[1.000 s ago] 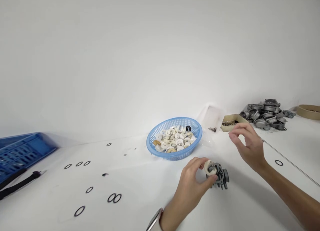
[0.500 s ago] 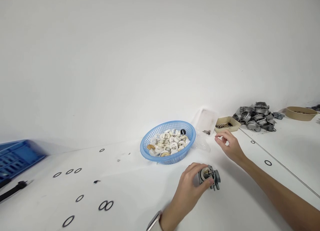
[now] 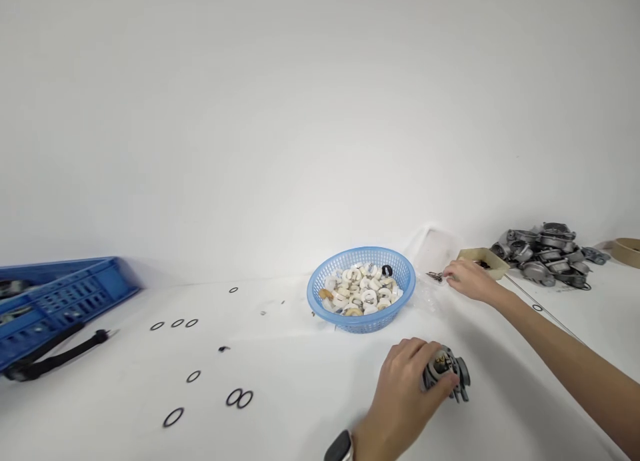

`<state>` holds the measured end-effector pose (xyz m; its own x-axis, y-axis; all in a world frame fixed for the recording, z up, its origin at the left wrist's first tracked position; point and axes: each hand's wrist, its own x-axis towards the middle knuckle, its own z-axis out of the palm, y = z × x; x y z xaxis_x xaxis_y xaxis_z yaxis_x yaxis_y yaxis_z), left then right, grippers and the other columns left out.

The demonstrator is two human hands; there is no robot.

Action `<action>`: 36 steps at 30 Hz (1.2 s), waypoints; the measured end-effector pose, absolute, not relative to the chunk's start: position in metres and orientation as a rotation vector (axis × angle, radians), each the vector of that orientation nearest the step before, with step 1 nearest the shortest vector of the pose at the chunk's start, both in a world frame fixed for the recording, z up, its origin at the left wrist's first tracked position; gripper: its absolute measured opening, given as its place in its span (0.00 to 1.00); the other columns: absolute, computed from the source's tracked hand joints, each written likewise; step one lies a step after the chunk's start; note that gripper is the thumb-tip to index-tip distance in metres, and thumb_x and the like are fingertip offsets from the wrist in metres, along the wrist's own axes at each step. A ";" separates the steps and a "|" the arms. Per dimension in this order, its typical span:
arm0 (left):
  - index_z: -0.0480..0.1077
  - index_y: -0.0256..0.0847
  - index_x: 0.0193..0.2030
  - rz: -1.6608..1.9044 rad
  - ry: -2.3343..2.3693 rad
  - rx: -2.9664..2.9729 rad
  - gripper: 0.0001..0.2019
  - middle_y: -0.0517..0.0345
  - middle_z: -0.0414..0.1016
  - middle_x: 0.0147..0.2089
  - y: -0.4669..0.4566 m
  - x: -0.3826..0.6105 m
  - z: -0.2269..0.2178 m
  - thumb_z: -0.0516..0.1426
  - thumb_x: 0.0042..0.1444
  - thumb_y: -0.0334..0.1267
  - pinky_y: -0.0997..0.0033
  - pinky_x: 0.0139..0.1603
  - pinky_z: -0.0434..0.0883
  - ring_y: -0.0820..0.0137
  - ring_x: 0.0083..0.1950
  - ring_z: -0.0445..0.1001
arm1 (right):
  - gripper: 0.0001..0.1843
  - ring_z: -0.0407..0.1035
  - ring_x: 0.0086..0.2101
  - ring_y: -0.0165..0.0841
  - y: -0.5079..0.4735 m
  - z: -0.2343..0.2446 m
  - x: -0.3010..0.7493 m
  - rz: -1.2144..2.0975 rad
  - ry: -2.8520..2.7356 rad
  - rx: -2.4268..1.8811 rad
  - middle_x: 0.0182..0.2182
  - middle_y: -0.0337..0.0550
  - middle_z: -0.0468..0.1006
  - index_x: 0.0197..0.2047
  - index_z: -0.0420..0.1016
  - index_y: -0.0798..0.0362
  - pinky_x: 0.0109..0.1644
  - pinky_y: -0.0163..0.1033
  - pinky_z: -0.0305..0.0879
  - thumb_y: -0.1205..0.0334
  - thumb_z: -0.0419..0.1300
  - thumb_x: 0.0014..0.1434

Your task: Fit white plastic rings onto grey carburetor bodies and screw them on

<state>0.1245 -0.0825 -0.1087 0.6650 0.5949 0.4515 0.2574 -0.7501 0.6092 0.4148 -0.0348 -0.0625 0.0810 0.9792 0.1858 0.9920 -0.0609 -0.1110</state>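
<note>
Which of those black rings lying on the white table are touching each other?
The pair of black rings near the front, left of the left hand, lie side by side touching. The other rings lie apart.

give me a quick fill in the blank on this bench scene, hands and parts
1. The left hand grips a grey metal ____ on the white table.
2. The right hand reaches to small metal bits beside the ____ tray.
3. The white rings lie in a round ____ basket.
4. Loose black ____ lie on the table.

Missing words: carburetor; beige; blue; o-rings
</note>
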 end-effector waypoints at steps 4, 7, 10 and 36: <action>0.73 0.46 0.52 0.938 0.677 2.419 0.16 0.56 0.80 0.48 -0.085 0.122 -0.112 0.68 0.58 0.41 0.57 0.49 0.74 0.57 0.48 0.77 | 0.06 0.70 0.49 0.42 -0.003 -0.062 0.409 -0.121 -2.183 -2.243 0.41 0.48 0.80 0.41 0.78 0.54 0.53 0.48 0.64 0.62 0.61 0.64; 0.73 0.46 0.52 0.932 0.683 2.439 0.16 0.56 0.80 0.48 -0.085 0.119 -0.112 0.67 0.59 0.41 0.55 0.48 0.74 0.56 0.48 0.77 | 0.13 0.71 0.45 0.39 0.011 -0.065 0.406 -0.140 -2.241 -2.308 0.42 0.44 0.78 0.42 0.76 0.55 0.52 0.49 0.66 0.52 0.62 0.67; 0.72 0.45 0.51 0.940 0.673 2.451 0.15 0.55 0.80 0.48 -0.084 0.117 -0.110 0.66 0.60 0.41 0.54 0.47 0.74 0.56 0.47 0.77 | 0.10 0.71 0.44 0.39 0.015 -0.067 0.408 -0.158 -2.301 -2.314 0.40 0.44 0.78 0.40 0.77 0.55 0.50 0.47 0.66 0.56 0.63 0.65; 0.67 0.45 0.55 0.932 0.596 2.603 0.19 0.53 0.76 0.48 -0.087 0.113 -0.105 0.64 0.63 0.47 0.54 0.47 0.74 0.57 0.46 0.76 | 0.20 0.73 0.40 0.43 -0.005 -0.101 0.429 -0.545 -2.323 -2.041 0.39 0.53 0.81 0.56 0.78 0.51 0.44 0.42 0.63 0.71 0.54 0.65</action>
